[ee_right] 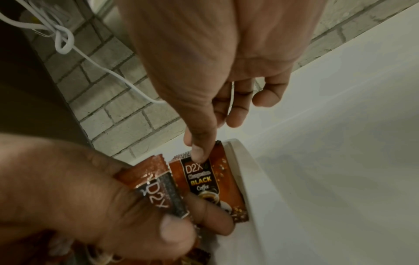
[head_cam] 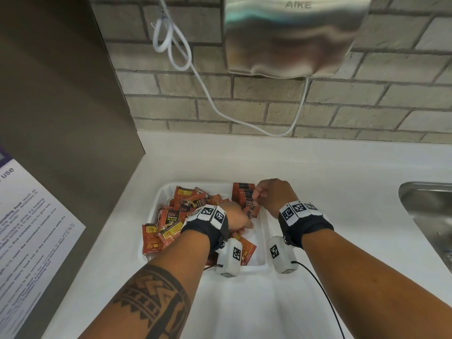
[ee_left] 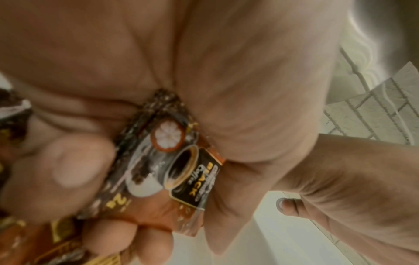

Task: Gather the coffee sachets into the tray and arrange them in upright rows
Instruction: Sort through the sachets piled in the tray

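A white tray (head_cam: 166,190) sits on the white counter. Loose red-brown coffee sachets (head_cam: 181,209) are heaped in its left half, and one (head_cam: 150,238) hangs over the left rim. At the tray's far right corner several sachets stand in an upright row (head_cam: 242,194). My right hand (head_cam: 256,193) is at that row, its thumb (ee_right: 199,152) on the top of the front sachet (ee_right: 204,181) beside the tray wall (ee_right: 247,170). My left hand (head_cam: 241,226) is over the tray's middle, gripping a sachet (ee_left: 179,172) between thumb and curled fingers.
A steel sink (head_cam: 428,211) lies at the right edge of the counter. On the brick wall hangs a hand dryer (head_cam: 293,35) with a white cable (head_cam: 220,111) drooping down to the counter's back. A grey panel (head_cam: 61,118) with a printed notice (head_cam: 29,228) stands on the left.
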`<action>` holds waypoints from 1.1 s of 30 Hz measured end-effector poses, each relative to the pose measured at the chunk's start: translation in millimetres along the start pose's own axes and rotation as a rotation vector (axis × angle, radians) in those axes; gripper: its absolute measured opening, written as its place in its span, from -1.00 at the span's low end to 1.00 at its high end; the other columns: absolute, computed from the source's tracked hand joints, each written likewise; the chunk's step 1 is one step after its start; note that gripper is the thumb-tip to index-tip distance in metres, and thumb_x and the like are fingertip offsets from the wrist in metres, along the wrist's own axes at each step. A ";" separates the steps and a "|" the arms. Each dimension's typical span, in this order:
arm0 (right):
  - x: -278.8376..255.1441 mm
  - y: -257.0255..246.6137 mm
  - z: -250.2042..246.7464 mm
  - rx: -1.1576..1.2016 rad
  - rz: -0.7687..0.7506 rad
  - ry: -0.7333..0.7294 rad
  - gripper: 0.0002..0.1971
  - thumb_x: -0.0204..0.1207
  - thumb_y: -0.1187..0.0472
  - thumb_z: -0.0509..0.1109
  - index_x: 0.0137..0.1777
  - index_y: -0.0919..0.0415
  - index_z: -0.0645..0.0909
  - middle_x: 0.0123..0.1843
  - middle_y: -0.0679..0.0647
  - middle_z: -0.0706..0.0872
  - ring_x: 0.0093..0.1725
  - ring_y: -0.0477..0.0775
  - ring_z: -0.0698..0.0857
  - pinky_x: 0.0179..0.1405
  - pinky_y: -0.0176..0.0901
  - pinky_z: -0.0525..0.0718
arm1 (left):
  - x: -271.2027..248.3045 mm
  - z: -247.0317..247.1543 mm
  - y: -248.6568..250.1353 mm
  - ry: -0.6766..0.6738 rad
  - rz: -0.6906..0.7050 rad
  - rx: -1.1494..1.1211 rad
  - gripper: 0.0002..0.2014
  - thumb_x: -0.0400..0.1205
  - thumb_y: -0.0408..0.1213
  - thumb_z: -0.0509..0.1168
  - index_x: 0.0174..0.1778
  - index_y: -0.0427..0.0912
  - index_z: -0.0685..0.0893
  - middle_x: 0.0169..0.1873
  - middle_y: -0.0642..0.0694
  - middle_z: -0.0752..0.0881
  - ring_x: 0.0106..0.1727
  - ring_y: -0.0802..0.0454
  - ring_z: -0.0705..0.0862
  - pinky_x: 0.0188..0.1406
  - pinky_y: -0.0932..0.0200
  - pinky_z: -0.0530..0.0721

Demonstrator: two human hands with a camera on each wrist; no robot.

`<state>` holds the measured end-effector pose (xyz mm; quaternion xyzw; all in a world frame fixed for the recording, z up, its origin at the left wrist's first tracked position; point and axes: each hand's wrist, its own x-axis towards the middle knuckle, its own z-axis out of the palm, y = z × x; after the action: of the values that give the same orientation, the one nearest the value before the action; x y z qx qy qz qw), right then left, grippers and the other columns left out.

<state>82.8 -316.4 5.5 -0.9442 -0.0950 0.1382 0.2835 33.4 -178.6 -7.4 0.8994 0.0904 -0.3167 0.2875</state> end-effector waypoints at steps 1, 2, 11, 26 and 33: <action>-0.7 0.3 -0.5 0.000 -0.005 -0.004 -0.74 0.43 0.29 0.54 -0.34 -0.10 0.65 -0.26 -0.19 0.70 -0.23 -0.16 0.65 -0.21 -0.26 0.64 | -0.7 -0.1 0.2 -0.001 0.000 -0.005 -0.72 0.69 -0.05 0.38 -0.21 -0.19 0.70 -0.48 -0.01 0.68 -0.54 0.08 0.57 -0.54 0.28 0.52; -1.4 0.6 -1.0 -0.001 -0.010 -0.006 -0.75 0.43 0.29 0.54 -0.32 -0.09 0.65 -0.26 -0.19 0.69 -0.24 -0.16 0.64 -0.24 -0.28 0.60 | -0.9 0.1 0.4 -0.001 -0.001 -0.006 -0.71 0.69 -0.06 0.37 -0.22 -0.19 0.69 -0.49 0.00 0.67 -0.56 0.09 0.56 -0.56 0.29 0.50; -8.0 2.2 -6.6 0.041 -0.062 0.019 -0.88 0.50 0.23 0.52 -0.18 -0.03 0.70 -0.23 -0.22 0.65 -0.19 -0.16 0.62 -0.38 -0.44 0.41 | -5.2 -5.9 -3.3 -0.055 -0.018 -0.103 -0.86 0.66 -0.30 0.36 -0.09 -0.33 0.72 -0.52 -0.07 0.71 -0.71 0.13 0.53 -0.67 0.38 0.46; -15.7 -11.3 -18.0 0.216 -0.103 -0.044 -0.91 0.48 0.14 0.57 -0.08 -0.02 0.73 -0.10 -0.05 0.81 -0.07 -0.06 0.75 -0.05 -0.22 0.67 | -15.4 -11.8 -22.7 0.137 0.255 -0.788 -0.75 0.49 -0.29 0.62 0.05 -0.12 0.79 -0.05 -0.13 0.87 -0.14 0.06 0.84 -0.26 0.21 0.82; -10.6 -11.5 -21.7 0.183 -0.062 0.013 -0.88 0.53 0.17 0.53 -0.21 -0.06 0.70 -0.21 -0.12 0.75 -0.18 -0.10 0.68 -0.17 -0.25 0.59 | -7.6 -17.3 -26.6 0.255 0.192 -0.503 -0.56 0.47 0.13 0.57 -0.06 -0.23 0.81 -0.28 -0.18 0.84 -0.45 0.05 0.72 -0.44 0.24 0.74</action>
<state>78.4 -320.8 31.5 -0.9119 -0.1093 0.1313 0.3732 27.2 -146.7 -4.0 0.8370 0.1160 -0.1401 0.5161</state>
